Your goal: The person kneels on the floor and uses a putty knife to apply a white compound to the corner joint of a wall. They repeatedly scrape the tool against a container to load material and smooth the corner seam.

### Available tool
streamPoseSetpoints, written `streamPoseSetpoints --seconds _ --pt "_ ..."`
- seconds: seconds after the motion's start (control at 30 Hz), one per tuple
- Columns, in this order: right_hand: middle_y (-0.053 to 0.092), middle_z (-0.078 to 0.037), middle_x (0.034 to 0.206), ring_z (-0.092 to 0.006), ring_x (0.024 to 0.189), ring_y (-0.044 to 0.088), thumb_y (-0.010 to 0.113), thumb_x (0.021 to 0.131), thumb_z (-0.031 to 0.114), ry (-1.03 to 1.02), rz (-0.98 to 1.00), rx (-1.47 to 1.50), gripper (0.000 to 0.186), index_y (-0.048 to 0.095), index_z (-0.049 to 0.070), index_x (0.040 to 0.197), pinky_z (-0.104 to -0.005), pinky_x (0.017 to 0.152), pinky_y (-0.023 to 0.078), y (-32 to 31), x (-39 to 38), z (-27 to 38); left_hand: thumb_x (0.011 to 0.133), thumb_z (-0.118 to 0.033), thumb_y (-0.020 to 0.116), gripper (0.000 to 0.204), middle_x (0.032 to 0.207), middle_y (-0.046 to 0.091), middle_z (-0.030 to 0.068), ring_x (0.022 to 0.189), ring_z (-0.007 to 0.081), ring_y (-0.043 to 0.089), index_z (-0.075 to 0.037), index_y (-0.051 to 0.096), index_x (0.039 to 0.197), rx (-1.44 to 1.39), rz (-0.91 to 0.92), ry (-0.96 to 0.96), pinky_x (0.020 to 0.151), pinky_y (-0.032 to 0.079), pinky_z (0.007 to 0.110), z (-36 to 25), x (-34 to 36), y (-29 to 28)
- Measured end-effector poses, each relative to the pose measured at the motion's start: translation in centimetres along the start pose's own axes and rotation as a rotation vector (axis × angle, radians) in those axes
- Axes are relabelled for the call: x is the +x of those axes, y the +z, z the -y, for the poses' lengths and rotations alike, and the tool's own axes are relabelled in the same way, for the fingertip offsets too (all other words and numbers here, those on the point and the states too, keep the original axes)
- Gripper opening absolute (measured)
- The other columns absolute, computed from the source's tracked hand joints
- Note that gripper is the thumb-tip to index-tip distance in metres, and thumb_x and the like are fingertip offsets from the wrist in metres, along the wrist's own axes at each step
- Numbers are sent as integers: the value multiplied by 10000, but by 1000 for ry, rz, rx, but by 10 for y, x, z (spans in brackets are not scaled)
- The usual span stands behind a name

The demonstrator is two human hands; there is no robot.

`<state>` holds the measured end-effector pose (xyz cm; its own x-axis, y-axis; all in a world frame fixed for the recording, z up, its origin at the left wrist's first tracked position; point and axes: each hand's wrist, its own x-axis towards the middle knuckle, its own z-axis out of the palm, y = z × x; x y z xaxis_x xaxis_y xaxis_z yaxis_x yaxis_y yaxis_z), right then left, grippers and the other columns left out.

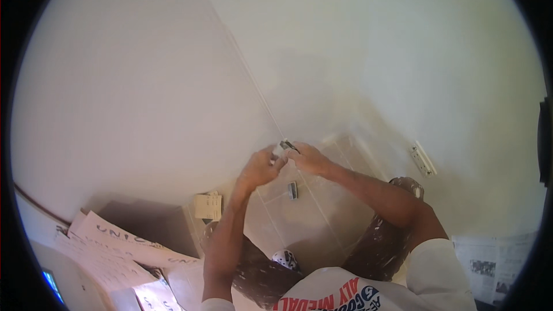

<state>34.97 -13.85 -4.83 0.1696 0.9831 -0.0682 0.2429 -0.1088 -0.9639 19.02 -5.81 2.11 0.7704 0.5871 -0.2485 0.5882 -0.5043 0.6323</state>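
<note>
In front of the wall corner, my right hand [308, 158] is closed on a small dark object with pale edges [289, 147]. Its exact kind is too small to make out. Close beside it, my left hand [262, 167] has its fingers curled in, with a whitish bit showing near the fingertips. Whether that bit belongs to the dark object, I cannot tell. Below both hands, a small dark block with a lighter face [292, 190] rests on the tiled floor [322, 207].
Two pale walls meet ahead. An outlet plate [423, 159] is on the right wall. A cream box-like item [208, 206] sits left of my left forearm. Large pink paper sheets with writing [121, 247] lie at lower left. Newspaper [489, 265] is at lower right.
</note>
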Motion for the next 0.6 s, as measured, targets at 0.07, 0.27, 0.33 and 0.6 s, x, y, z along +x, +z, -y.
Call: streamPoseSetpoints --seconds 0.07,0.27,0.33,0.6 --pt "525 -11 668 -114 645 541 567 952 343 20 178 44 342 632 21 857 -301 581 441 -5 8 6 911 -302 639 449 973 698 137 807 187 672 12 585 1228 -366 3 6 679 529 325 1 -7 -12" --pt "493 -12 607 -115 587 492 605 929 364 -7 261 -122 355 640 25 829 -308 562 407 -13 17 26 928 -215 614 257 793 650 38 679 99 570 -2 639 1069 -461 -51 20 609 473 253 46 -3 -12" --pt "492 -63 568 -170 566 504 600 919 397 -136 211 -115 404 636 11 808 -361 550 416 -7 25 14 921 -189 608 221 740 638 46 631 106 543 8 653 1011 -396 -183 44 600 463 259 48 5 -9" --pt "581 -175 629 -308 579 573 636 892 414 -286 -248 -504 421 653 7 785 -392 594 449 -13 59 13 914 -226 624 251 821 697 132 660 225 661 -11 685 1029 112 -665 82 633 520 337 31 8 -24"
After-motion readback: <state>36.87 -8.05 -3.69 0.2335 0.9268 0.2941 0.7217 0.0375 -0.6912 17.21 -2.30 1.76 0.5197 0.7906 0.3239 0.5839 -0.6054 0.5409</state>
